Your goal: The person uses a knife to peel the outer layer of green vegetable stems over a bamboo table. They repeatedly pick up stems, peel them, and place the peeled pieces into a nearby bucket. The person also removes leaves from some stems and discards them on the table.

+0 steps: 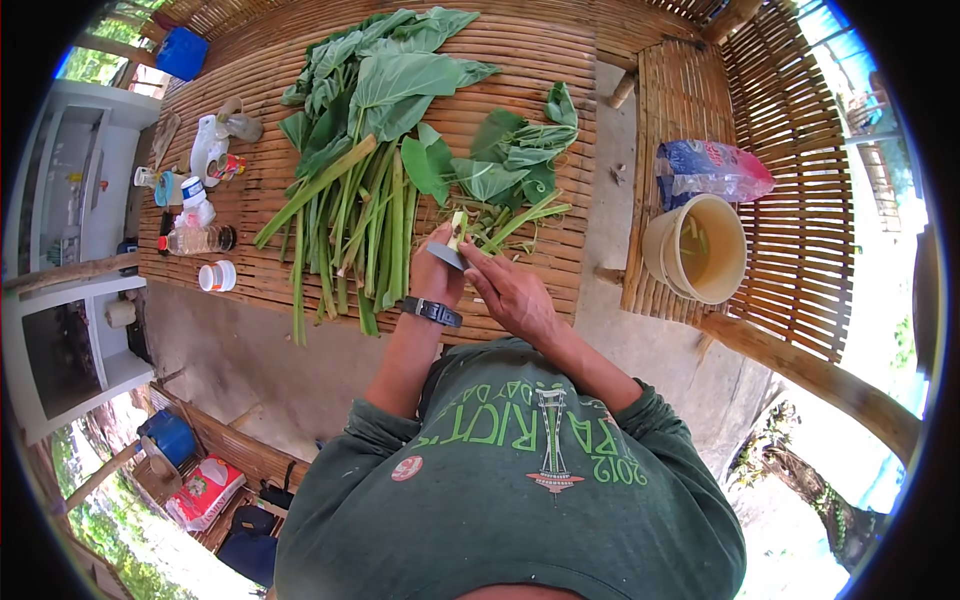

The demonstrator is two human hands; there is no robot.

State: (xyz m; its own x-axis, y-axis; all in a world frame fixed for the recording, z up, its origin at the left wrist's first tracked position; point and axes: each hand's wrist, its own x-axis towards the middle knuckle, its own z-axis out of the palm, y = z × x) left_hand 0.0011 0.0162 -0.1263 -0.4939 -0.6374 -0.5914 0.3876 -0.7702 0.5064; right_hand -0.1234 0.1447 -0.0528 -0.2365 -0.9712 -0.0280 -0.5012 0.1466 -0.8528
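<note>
Just beside the left hand, leafy stalks; rightward, a bucket.

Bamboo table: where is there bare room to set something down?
Bare slats: far right, beyond the smaller leaf bundle; far left, between the blue container and the large leaves; a narrow strip between bottles and green stalks. Crowded: the middle, under stalks.

Leafy stalks on bamboo table

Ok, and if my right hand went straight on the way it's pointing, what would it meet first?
Most likely your left hand, just ahead of the right hand's fingers, with the grey blade between them; depth there is hard to judge.
</note>
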